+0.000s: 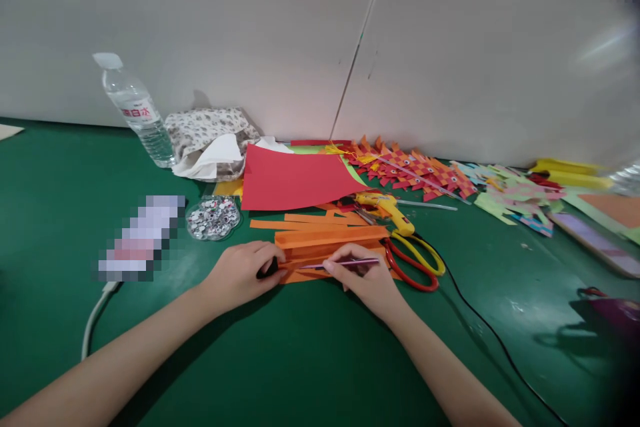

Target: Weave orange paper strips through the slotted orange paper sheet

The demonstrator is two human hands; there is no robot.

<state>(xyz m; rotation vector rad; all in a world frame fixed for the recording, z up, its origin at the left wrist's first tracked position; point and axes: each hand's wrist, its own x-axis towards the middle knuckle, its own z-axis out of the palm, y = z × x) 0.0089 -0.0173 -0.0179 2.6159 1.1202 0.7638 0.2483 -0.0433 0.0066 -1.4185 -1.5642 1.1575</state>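
Folded orange paper [330, 238] lies in front of me on the green table. My left hand [245, 270] is closed at its left end, thumb and fingers pinching the paper. A small black thing [269, 269] shows in that hand; its kind is unclear. My right hand [363, 280] grips a slim purple pen-like tool [363, 261], its thin tip pointing left over the paper. Just right of this hand are the red and yellow handles of scissors [417, 273]; their blades are hidden.
Behind the paper lie a red sheet [300, 177], a yellow glue gun [387, 207] with a black cord, and woven red-orange paper pieces [410, 170]. A bag of googly eyes [213, 217], a water bottle [133, 107] and a blurred phone [145, 233] stand or lie left.
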